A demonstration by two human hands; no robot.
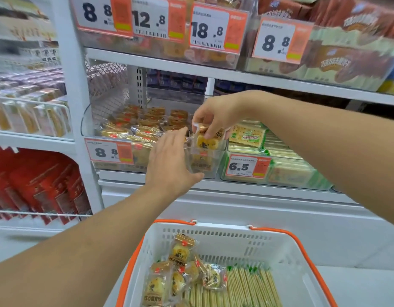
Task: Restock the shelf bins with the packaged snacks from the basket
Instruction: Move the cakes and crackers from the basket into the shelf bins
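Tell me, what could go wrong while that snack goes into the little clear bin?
1. The right hand only pinches the snack pack at its top, so it might slip and drop.
2. The clear bin sits at the shelf's front edge, and the left hand rests against it; a push could shift it.
3. The green cracker packs sit right beside it, so snacks might get mixed.

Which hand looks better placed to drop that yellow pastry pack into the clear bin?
Likely the right hand: it already pinches the pastry pack just above the clear bin. The left hand holds nothing, only resting open against the bin's front.
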